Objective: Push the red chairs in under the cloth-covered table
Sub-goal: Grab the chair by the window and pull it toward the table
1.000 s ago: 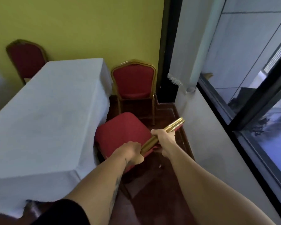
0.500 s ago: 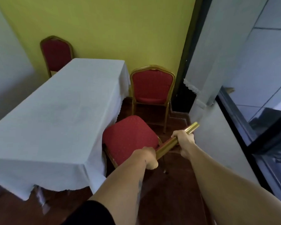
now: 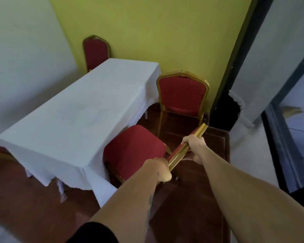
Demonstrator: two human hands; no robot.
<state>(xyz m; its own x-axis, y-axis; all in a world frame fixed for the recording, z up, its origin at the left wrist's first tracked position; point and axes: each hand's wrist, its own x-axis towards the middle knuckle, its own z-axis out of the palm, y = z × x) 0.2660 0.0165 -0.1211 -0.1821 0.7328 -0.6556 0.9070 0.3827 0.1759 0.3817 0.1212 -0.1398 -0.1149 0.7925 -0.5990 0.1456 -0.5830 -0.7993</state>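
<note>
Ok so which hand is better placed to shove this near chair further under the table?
Probably the left hand: it grips the gold back rail at the end nearer the cloth-covered table. The right hand holds the far end.

near chair (image 3: 133, 151) shifted toward table (image 3: 74, 120)
</note>
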